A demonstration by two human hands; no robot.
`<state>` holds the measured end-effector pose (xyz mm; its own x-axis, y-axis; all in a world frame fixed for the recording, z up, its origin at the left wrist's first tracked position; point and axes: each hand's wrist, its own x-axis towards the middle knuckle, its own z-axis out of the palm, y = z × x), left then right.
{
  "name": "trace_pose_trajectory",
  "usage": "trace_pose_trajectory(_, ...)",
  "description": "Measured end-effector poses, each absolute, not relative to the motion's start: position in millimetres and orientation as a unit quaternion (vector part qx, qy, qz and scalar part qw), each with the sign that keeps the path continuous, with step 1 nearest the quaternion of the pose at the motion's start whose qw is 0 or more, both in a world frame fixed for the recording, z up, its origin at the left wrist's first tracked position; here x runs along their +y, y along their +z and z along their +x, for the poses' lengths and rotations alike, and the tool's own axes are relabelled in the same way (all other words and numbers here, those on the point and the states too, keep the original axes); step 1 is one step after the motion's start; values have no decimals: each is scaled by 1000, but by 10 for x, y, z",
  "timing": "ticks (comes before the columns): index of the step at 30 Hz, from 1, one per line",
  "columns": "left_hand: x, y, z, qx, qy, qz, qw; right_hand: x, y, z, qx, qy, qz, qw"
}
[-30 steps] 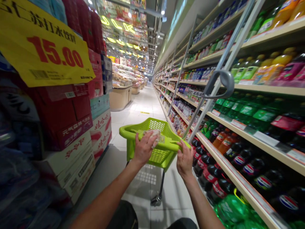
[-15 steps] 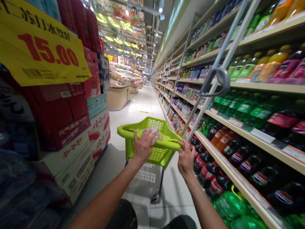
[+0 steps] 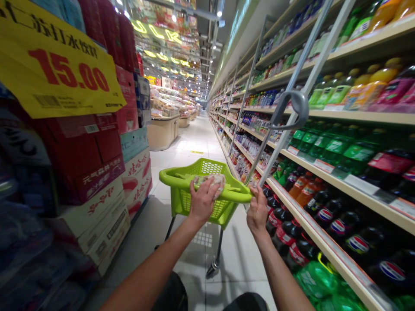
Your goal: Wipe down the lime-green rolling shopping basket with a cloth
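Observation:
A lime-green plastic basket cart [image 3: 181, 203] stands on wheels in the aisle in front of me. My left hand [image 3: 203, 201] presses a crumpled whitish cloth [image 3: 214, 180] against the basket's near rim, fingers closed over it. My right hand [image 3: 257, 211] grips the basket's right corner where the grey metal handle pole [image 3: 293, 108] rises up and to the right.
Stacked red and white drink cartons [image 3: 97, 181] with a yellow "15.00" price sign [image 3: 55, 69] line the left. Shelves of soda bottles [image 3: 340, 216] run along the right. A tiled aisle floor [image 3: 194, 142] stretches ahead toward a display counter [image 3: 162, 129].
My left hand with the cloth has slid slightly right along the basket rim. The right hand shifted a little on the corner, and the cart rolled slightly.

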<state>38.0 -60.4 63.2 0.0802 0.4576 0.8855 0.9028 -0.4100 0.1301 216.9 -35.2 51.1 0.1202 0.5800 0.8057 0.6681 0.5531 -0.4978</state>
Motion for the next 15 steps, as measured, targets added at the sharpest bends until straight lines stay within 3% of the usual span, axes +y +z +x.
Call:
trace_pose_trajectory(5,-486,609,844,-446,-451,-734,243,-403,538,2082,-619,57,-443,646)
trace_pose_trajectory(9,-388,585,1158,-413,-433,-759,259,-394,558,2120,-627,41,-458,629)
trace_pose_trajectory(15,-502,682,440,-465,-435,-728,253,-392,565,2211,-656,-19,-481,582)
